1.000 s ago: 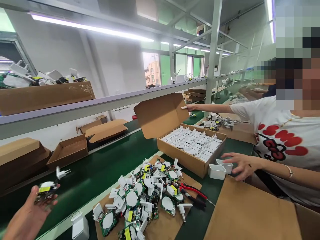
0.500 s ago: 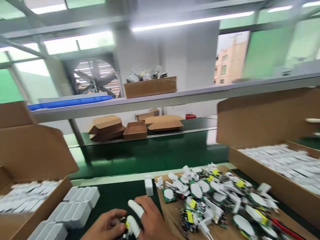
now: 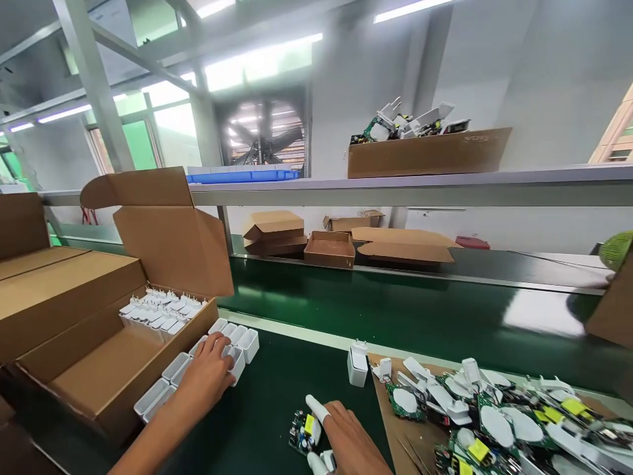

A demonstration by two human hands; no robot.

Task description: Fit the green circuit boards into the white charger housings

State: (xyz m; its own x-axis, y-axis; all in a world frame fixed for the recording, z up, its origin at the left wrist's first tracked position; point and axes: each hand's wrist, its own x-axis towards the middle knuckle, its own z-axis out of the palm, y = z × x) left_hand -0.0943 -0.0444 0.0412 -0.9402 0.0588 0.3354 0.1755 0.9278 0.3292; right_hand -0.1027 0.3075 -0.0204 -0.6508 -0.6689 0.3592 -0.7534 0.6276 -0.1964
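My left hand [image 3: 212, 369] reaches over the rows of white plastic cases [image 3: 248, 344] on the left, its fingers bent around one case [image 3: 238, 361]; the fingertips are partly hidden. At the front middle, my right hand [image 3: 346, 435] grips a small circuit board [image 3: 301, 430] with a yellow part, between fingers in white finger covers. Part of that board lies behind the fingers. A single white case [image 3: 358, 365] with pins on top stands upright beyond the right hand. To the right, many loose circuit boards with white covers [image 3: 494, 425] are heaped on a cardboard sheet [image 3: 390, 402].
An open cardboard box [image 3: 113, 369] at left holds rows of white units [image 3: 163, 310]. Tweezers [image 3: 415, 455] lie by the heap. Behind runs a green belt [image 3: 395, 297], with cardboard boxes [image 3: 329, 251] past it. A shelf [image 3: 316, 194] overhead carries a box [image 3: 430, 155] of boards.
My left hand has left the circuit board and moved left and forward onto the white cases. My right hand keeps the board. The view has turned left.
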